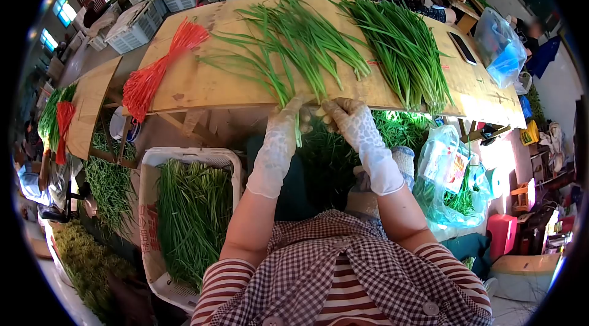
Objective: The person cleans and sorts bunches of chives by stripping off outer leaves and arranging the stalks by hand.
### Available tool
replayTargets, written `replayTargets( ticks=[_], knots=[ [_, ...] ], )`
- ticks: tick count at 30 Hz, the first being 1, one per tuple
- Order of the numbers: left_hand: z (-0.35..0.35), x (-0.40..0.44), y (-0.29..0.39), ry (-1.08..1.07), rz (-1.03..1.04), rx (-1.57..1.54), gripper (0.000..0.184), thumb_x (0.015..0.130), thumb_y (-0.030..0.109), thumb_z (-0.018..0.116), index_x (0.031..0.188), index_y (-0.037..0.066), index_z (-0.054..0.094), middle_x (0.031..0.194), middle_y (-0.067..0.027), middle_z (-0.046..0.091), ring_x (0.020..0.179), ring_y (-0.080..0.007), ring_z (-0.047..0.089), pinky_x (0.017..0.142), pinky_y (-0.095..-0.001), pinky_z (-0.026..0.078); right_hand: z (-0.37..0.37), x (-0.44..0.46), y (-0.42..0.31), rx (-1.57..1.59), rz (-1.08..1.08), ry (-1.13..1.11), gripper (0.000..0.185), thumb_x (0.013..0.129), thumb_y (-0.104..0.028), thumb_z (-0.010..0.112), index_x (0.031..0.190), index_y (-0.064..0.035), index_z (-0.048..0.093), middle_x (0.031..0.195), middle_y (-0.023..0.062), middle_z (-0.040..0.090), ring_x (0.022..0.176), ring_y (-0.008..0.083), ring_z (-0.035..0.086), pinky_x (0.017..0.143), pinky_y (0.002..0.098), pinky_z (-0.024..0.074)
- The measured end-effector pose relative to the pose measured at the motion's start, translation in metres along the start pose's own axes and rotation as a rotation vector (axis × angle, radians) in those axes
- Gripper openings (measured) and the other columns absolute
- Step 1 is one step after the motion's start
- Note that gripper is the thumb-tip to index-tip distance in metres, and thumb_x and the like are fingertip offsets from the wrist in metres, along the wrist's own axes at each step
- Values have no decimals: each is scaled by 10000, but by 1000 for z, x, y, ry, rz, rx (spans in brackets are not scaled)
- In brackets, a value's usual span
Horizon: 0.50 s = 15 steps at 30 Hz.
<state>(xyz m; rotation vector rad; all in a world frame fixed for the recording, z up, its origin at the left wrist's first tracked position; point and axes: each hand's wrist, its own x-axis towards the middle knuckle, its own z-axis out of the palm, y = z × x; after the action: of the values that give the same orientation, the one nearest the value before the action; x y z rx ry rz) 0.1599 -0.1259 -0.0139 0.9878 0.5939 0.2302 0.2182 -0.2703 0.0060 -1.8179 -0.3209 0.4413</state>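
My left hand (pixel 284 116), in a pale patterned glove, is closed around a small bunch of garlic chives (pixel 276 83) at the table's front edge. Stem ends poke out below the fingers, and the leaves fan back over the wood. My right hand (pixel 345 116), gloved alike, is just to the right with its fingers curled together; what they pinch, if anything, is hidden. Beyond both hands lies a loose spread of garlic chives (pixel 307 37). To the right rests a thicker pile of garlic chives (pixel 402 50).
Red ties (pixel 161 71) lie on the left of the wooden table (pixel 239 96). A phone (pixel 461 48) and plastic bag (pixel 500 43) are at the right. A white crate (pixel 193 155) of greens stands lower left. Another bag (pixel 442 172) hangs lower right. People sit behind.
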Motion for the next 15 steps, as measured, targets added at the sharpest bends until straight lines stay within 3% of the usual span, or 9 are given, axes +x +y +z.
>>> replayTargets(
  ticks=[1, 4, 7, 10, 11, 14, 15],
  knots=[
    [1, 0, -1, 17, -6, 0, 244, 873, 210, 668, 1042, 44, 610, 684, -20, 562, 507, -95, 480, 450, -258, 431, -1, -3, 4, -61, -42, 44, 327, 866, -319, 619, 929, -7, 691, 775, 171, 678, 633, 286, 655, 602, 375, 514],
    [-1, 4, -7, 79, 57, -14, 232, 867, 187, 671, 1036, 39, 612, 716, -16, 575, 503, -92, 467, 435, -255, 414, 0, -6, 2, -556, -503, 435, 344, 850, -360, 633, 826, -21, 685, 705, 130, 667, 583, 267, 651, 563, 360, 512],
    [4, 0, -3, 129, 82, 2, 212, 862, 164, 672, 1018, 33, 615, 768, -21, 601, 505, -89, 460, 429, -253, 413, 8, 2, -8, -862, -489, 353, 283, 813, -337, 673, 803, -56, 704, 713, 161, 646, 654, 323, 644, 606, 394, 511],
    [3, -5, 1, 125, 77, 44, 197, 859, 160, 673, 1000, 31, 621, 809, -28, 620, 509, -85, 461, 440, -247, 425, 10, 18, -5, -974, -406, 390, 278, 784, -355, 680, 779, -78, 702, 689, 149, 647, 649, 326, 646, 611, 411, 513],
    [2, -5, 1, 119, 76, 54, 194, 859, 161, 673, 994, 31, 623, 820, -30, 626, 511, -84, 462, 445, -245, 430, 4, 20, -5, -986, -386, 500, 248, 778, -328, 684, 782, -81, 706, 686, 140, 649, 642, 319, 650, 599, 406, 514],
    [1, -9, 5, 76, 47, 74, 178, 855, 163, 678, 977, 42, 631, 779, -13, 607, 516, -82, 465, 466, -240, 448, -10, 14, -2, -766, -679, 577, 245, 751, -313, 696, 652, -102, 620, 620, 94, 600, 490, 274, 606, 462, 387, 478],
    [4, -12, 6, 94, 39, 86, 177, 852, 163, 681, 975, 45, 633, 750, -2, 592, 513, -79, 461, 463, -237, 440, -6, 3, -5, -820, -664, 553, 242, 757, -311, 692, 658, -102, 623, 627, 94, 600, 498, 277, 606, 468, 389, 478]
  ],
)
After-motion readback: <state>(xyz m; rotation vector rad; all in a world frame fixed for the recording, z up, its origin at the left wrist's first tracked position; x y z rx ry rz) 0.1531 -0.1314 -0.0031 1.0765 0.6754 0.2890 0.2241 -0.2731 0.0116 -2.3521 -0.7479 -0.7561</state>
